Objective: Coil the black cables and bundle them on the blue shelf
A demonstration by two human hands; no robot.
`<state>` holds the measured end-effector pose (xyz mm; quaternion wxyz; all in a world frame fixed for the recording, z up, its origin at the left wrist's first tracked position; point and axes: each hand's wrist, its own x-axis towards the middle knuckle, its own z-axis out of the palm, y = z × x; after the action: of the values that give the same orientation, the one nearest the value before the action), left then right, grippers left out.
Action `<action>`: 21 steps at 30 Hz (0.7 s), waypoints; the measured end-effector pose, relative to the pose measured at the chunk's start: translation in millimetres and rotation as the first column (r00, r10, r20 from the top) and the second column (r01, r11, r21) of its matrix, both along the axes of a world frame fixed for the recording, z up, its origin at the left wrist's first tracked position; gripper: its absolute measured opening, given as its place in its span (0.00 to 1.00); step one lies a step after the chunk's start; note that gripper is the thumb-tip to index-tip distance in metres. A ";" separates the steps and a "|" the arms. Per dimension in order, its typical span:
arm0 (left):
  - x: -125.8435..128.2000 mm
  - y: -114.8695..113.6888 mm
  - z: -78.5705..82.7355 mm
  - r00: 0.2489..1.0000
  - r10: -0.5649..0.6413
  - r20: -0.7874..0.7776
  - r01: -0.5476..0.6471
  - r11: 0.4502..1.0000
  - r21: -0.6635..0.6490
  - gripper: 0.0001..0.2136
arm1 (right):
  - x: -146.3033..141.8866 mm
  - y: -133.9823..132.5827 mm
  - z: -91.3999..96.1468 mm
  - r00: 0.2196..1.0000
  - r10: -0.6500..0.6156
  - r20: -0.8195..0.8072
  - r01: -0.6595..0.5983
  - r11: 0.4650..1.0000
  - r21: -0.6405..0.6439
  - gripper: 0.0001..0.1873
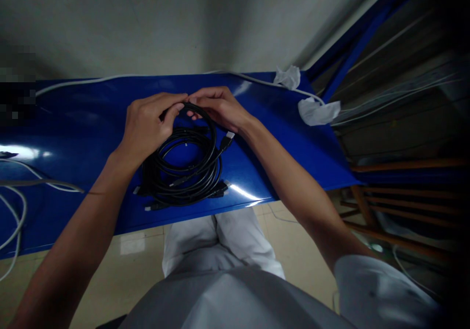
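Observation:
A coiled black cable [200, 111] is raised at its far side between my two hands, above a pile of more coiled black cables [176, 199] on the blue table. My left hand [152, 121] pinches the coil's upper left part between thumb and fingers. From the right, my right hand [216, 106] closes on the same coil near its top, the fingertips of both hands almost meeting. A silver USB-type plug [229, 135] sticks out to the right below my right hand. Several other plugs poke out around the pile's lower edge.
The blue table [257, 172] runs along a pale wall [165, 25]. A white cable [110, 78] follows the back edge. Crumpled white wrapping [318, 111] lies at the right end. Loose white cables [18, 221] hang at the left, and a wooden slatted chair [404, 199] stands at the right.

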<state>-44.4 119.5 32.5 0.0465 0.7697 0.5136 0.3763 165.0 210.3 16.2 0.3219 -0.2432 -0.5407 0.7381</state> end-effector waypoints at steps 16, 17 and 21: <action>-2.5 1.7 -1.3 0.999 -0.036 0.031 0.036 0.999 0.004 0.13 | -4.4 7.4 -12.4 0.997 -0.069 -0.023 0.070 0.996 0.050 0.13; -2.3 1.8 -0.9 0.999 -0.045 0.031 0.044 0.999 0.014 0.12 | -4.3 7.7 -12.7 0.997 -0.067 -0.028 0.068 0.996 0.059 0.14; -2.2 2.6 -0.9 0.998 -0.046 0.031 0.045 0.999 0.030 0.12 | -3.2 6.4 -11.1 0.998 -0.064 -0.022 0.066 0.995 0.068 0.15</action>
<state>-46.6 122.1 31.7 0.0518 0.7758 0.4895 0.3946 161.8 216.7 5.1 0.3594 -0.2421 -0.5543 0.7106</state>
